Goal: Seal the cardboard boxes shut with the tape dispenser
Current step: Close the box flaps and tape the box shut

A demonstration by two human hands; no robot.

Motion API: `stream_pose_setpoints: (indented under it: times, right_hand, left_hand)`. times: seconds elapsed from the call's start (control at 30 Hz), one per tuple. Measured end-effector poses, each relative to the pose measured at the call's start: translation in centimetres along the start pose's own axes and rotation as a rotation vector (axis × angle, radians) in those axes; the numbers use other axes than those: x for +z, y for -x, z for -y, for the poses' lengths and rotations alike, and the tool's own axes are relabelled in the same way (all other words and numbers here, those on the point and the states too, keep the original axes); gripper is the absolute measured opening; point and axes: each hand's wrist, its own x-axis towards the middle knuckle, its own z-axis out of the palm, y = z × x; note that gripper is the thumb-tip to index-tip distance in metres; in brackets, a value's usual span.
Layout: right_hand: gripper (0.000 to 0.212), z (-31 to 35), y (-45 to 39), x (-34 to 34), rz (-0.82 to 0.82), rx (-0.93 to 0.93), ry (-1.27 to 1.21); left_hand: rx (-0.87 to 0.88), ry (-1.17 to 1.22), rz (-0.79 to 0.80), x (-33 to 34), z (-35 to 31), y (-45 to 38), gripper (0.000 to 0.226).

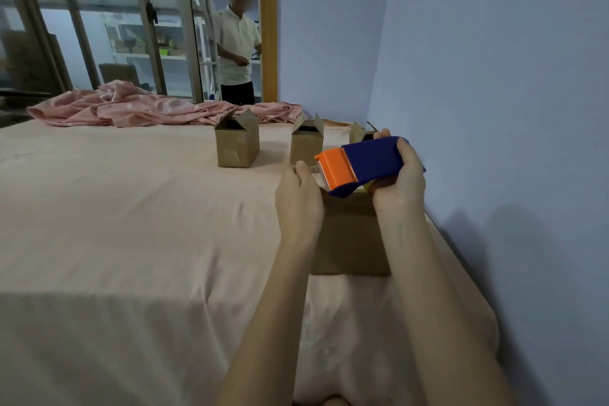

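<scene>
A blue and orange tape dispenser [361, 163] is gripped in the right hand [400, 180] above a closed cardboard box [351, 237] on a pink-sheeted bed [131, 224], close to the wall. The left hand [298, 199], fingers curled shut, is pressed at the box's left top edge, just beside the dispenser's orange end. Two open boxes [236, 147] are seen farther back, with a third partly hidden behind the dispenser.

Both bare forearms reach forward, roughly parallel. The right hand [397, 180] is raised, fingers curled over and thumb under what it grips. The left hand [298, 198], just beside it and slightly lower, is loosely closed, fingertips pinched together, knuckles upward.
</scene>
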Motion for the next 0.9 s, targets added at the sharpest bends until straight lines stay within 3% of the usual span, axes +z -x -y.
stream_pose_setpoints:
  times: [0.13,0.33,0.7,0.8,0.9]
  right_hand:
    - [0.015,0.0,0.0,0.0,-0.002,0.007,0.011]
    - [0.022,0.4,0.0,-0.2,0.008,0.024,0.025]
    - [0.025,0.4,-0.1,0.1,-0.074,0.045,0.040]
    - [0.035,-0.2,0.1,0.0,-0.132,-0.029,0.165]
    - [0.040,-0.9,0.5,-0.2,-0.089,-0.148,0.320]
  left_hand:
    - [-0.054,-0.121,0.125,-0.1,-0.8,-0.4,0.035]
    - [-0.073,-0.067,0.197,-0.6,-0.8,-0.9,0.042]
    - [0.089,-0.099,0.135,0.2,-0.5,-1.4,0.035]
    - [0.089,-0.097,0.136,0.2,0.1,-1.4,0.033]
    - [0.108,-0.115,0.129,0.1,0.7,-1.4,0.032]
